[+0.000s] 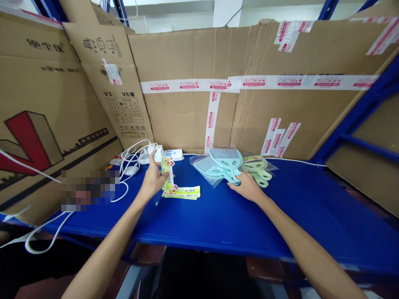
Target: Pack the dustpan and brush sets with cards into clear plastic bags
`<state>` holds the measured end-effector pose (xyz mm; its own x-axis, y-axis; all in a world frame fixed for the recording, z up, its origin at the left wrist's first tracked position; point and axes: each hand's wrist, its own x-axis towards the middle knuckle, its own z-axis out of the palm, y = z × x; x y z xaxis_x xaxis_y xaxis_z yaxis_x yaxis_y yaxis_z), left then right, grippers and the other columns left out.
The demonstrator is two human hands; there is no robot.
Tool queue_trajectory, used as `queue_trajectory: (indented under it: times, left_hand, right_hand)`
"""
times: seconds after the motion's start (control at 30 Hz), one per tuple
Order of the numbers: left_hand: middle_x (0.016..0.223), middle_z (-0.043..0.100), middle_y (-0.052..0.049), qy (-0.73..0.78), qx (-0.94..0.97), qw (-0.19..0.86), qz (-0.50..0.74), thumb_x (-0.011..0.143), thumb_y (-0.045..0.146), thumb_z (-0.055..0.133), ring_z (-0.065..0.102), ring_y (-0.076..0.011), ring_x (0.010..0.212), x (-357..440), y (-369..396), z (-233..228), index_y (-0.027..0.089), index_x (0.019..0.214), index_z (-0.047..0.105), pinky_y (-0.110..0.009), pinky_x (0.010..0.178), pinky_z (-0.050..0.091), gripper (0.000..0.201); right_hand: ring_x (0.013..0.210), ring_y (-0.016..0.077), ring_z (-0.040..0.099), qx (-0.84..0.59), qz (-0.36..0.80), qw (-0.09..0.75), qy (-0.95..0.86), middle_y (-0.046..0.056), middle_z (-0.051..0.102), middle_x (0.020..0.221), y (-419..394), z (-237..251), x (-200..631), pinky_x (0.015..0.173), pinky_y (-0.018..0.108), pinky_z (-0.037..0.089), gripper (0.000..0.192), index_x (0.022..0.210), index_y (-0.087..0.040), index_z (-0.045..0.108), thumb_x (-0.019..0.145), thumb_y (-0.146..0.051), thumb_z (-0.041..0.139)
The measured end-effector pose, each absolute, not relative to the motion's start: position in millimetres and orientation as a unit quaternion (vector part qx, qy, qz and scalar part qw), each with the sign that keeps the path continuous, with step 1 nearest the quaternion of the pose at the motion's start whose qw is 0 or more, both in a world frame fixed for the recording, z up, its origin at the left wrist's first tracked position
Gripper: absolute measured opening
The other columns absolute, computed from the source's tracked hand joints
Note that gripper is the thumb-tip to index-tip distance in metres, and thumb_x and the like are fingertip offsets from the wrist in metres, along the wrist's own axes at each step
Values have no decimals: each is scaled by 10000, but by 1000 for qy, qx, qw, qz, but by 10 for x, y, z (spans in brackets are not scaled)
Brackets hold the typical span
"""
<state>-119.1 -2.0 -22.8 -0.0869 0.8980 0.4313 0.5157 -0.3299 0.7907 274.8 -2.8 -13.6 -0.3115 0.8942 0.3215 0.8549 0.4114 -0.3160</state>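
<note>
- Left hand [153,176] pinches a narrow printed card strip [167,170], glossy, yellow-green with a white edge; grip closed on it, thumb at the front.
- Strip stands nearly upright, long axis running away from the person, its lower end near a flat stack of like header cards [182,192] lying crosswise on the table [218,216].
- Print on the cards too small to read.
- Right hand [247,187] rests flat, fingers spread, fingertips on the near end of teal plastic dustpan sets [222,165] in clear crinkly bags; grip open, holding nothing, only touching.
- Dustpans are flat and fan-shaped, ribbed at the wide edge, handles pointing toward the person and right, wide ends toward the back wall.
- Pale green dustpan sets [258,169] just beside them on the right, same shape, partly hidden beneath the teal ones.
- Table is smooth blue painted metal, a shelf deck of the rack; front edge cut off by dark below.
- White cables and adapters [137,160] tangled at back left, details hard to make out.
- Taped brown cardboard sheets [249,112] line the back and left; a blurred patch covers part of the left side.
</note>
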Motion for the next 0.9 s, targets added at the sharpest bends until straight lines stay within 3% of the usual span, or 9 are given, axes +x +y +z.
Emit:
queue_trajectory:
  times: [0.07,0.17,0.27,0.4,0.57,0.7,0.8,0.9]
  left_hand:
    - [1170,696,-105,562,655,153,481,915,246,606,766,-228,840,-913,-302,-232,249,1602,284,-361,769,623,759]
    - [1165,719,-119,593,704,84,381,1022,302,534,749,-242,928,-618,-619,-187,224,1394,590,-343,803,607,384]
    - [1106,748,-116,656,724,-14,212,1065,304,483,742,-271,937,-613,-760,-34,228,1254,711,-337,747,583,306]
    - [1071,749,-113,566,817,-59,96,1000,190,524,688,-301,1136,-857,-716,198,243,1164,776,-306,723,563,305]
    - [1125,737,-97,543,774,84,315,976,294,507,740,-204,842,-1086,-488,57,205,1209,743,-310,733,604,343]
    - [1194,735,-122,580,698,139,396,946,365,529,769,-230,878,-1193,-473,-318,176,1087,735,-341,745,642,314]
    - [1101,763,-107,593,723,21,354,957,378,575,719,-316,1102,-1309,-601,-422,219,1022,775,-477,964,611,264]
    - [1213,752,-105,533,798,-47,277,977,377,630,527,-374,1400,-1394,-679,-311,258,1101,795,-580,1153,471,239]
  right_hand:
    - [736,206,580,-546,38,216,-809,60,602,778,-27,-133,2743,702,323,373,419,579,-237,389,878,-381,644]
    - [802,222,626,-563,27,191,-804,76,659,834,-43,-124,2723,724,311,403,372,605,-221,488,904,-353,666]
    - [921,249,671,-576,12,160,-801,104,717,968,-87,-107,2700,754,305,429,315,704,-193,625,951,-385,662]
    - [1011,281,690,-590,3,141,-795,134,727,1113,-170,-55,2681,785,327,449,425,798,-177,709,1023,-509,568]
    - [1101,278,668,-602,47,146,-784,123,702,1197,-235,45,2666,844,343,449,467,826,-192,724,1090,-395,396]
    - [1048,267,666,-598,72,141,-786,133,678,1157,-226,79,2690,862,352,445,504,743,-187,699,1086,-358,372]
    - [1010,268,665,-580,88,133,-799,133,657,1103,-199,74,2759,864,361,451,561,746,-192,714,1096,-446,356]
    - [993,276,658,-560,86,113,-816,121,636,1039,-186,86,2841,866,373,460,585,765,-197,708,1092,-530,357]
